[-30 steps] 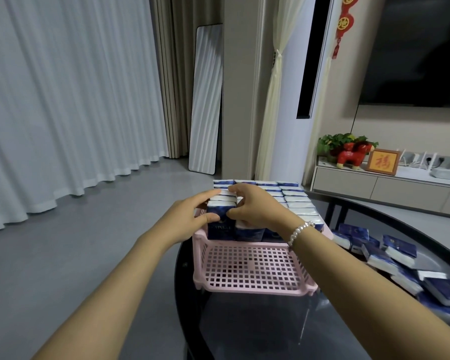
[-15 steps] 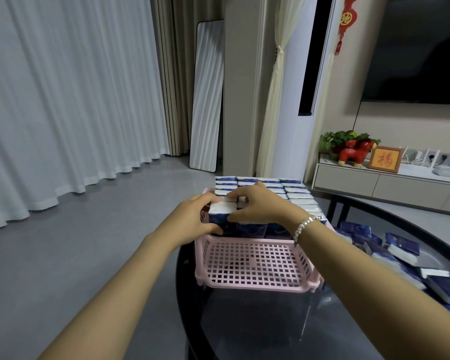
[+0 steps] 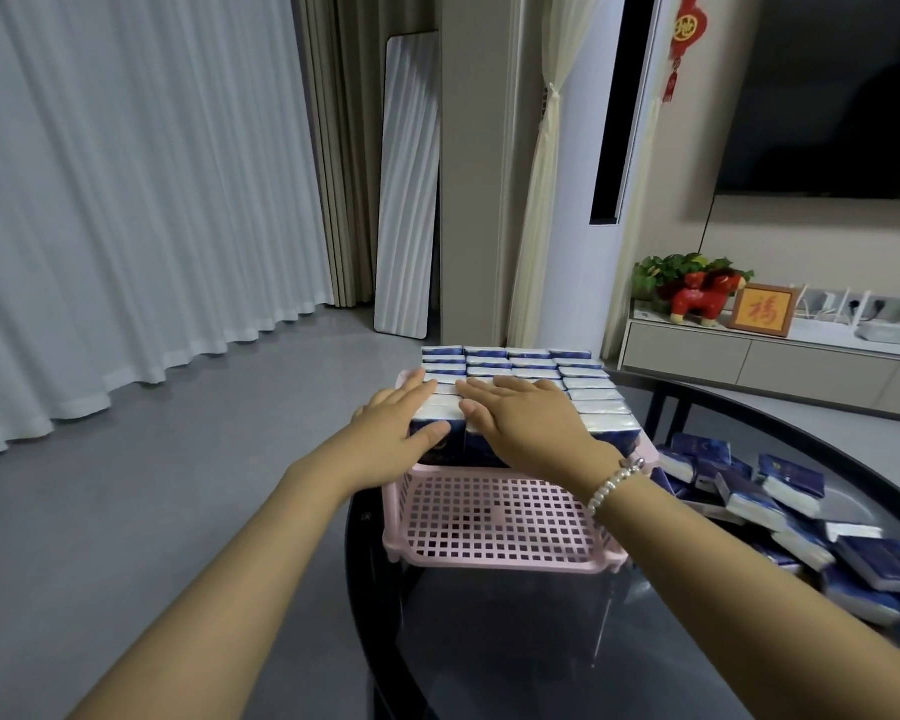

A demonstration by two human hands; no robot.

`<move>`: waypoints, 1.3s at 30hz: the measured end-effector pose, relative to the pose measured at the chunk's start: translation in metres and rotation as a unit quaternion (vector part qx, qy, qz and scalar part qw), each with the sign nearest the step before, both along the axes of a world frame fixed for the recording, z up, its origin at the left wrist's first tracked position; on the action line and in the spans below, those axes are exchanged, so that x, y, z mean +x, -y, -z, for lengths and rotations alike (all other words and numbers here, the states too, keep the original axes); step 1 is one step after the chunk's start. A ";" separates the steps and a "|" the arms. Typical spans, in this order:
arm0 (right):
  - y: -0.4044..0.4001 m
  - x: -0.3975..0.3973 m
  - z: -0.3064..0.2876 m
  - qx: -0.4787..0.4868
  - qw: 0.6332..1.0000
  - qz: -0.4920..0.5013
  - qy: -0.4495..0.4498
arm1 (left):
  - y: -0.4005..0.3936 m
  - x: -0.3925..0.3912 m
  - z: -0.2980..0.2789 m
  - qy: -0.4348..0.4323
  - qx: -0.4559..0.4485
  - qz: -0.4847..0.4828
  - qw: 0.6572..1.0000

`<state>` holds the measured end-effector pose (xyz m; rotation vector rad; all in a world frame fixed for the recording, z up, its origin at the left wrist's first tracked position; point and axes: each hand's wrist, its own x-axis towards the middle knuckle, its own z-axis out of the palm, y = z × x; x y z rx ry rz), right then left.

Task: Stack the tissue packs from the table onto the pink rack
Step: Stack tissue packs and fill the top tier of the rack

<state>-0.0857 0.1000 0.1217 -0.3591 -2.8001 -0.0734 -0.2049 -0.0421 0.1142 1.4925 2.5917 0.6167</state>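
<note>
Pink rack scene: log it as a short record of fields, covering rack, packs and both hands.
rack: pink rack on the dark glass table, near part of its grid bare
packs in rack: tissue packs standing on edge in rows, filling the far part
loose packs: pile on the table, right of the rack
left hand: flat on the front packs, thumb on their front face
right hand: flat, fingers straight, on the pack tops

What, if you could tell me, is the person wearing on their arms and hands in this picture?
Both forearms are bare as far as the view shows, with no sleeves in sight. The right hand has a bracelet of small white pearl-like beads with one silvery bead at the wrist. The left hand and its wrist carry nothing: no ring, watch or glove is visible on either hand.
</note>
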 end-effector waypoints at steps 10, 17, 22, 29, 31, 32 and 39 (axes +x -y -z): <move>-0.004 0.002 -0.002 -0.068 0.984 0.034 -0.163 | -0.017 0.033 0.013 -0.085 0.171 -0.041 0.981; -0.010 0.035 0.021 -0.037 0.975 0.040 -0.216 | -0.030 0.043 0.022 -0.059 0.249 -0.096 0.962; -0.007 0.035 0.027 -0.051 0.978 0.039 -0.198 | -0.029 0.043 0.018 -0.098 0.197 -0.097 0.971; -0.007 0.065 0.034 -0.054 0.965 0.035 -0.255 | -0.024 0.070 0.018 -0.144 0.217 -0.056 0.964; -0.006 0.084 0.038 -0.075 0.952 0.048 -0.292 | -0.027 0.087 0.019 -0.145 0.239 -0.042 0.959; -0.006 0.094 0.040 -0.086 0.945 0.058 -0.310 | -0.030 0.096 0.020 -0.141 0.251 -0.033 0.957; -0.019 0.174 0.073 -0.145 0.918 0.134 -0.344 | -0.054 0.173 0.044 -0.091 0.269 0.036 0.958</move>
